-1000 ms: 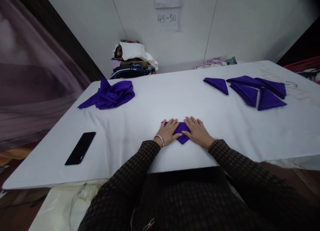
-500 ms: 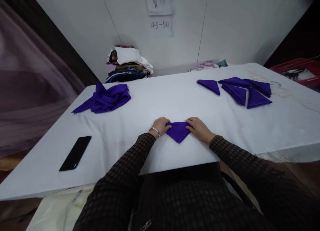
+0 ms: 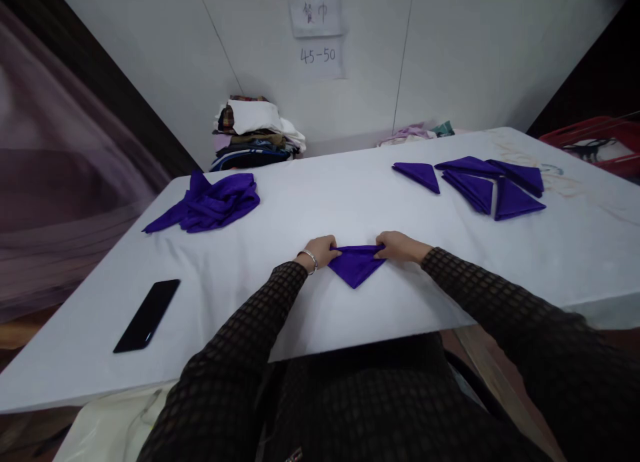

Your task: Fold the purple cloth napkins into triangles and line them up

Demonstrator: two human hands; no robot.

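Observation:
A purple cloth napkin (image 3: 355, 265), folded to a triangle, lies near the table's front edge with its point toward me. My left hand (image 3: 321, 250) pinches its left corner, a silver bracelet round the wrist. At the opposite corner, my right hand (image 3: 400, 247) grips the cloth between thumb and fingers. The napkin's long folded edge runs straight between both hands, on the far side.
Several folded purple napkins (image 3: 520, 199) lie at the back right. Loose purple cloth (image 3: 220, 202) is heaped at the left, with a black phone (image 3: 147, 315) nearer me. Folded clothes (image 3: 257, 119) are stacked by the wall. A red basket (image 3: 595, 125) stands beyond the white table (image 3: 310, 202).
My hands have moved slightly apart, and more of the napkin's folded edge shows between them. The whole view has shifted a little; the other things lie as before.

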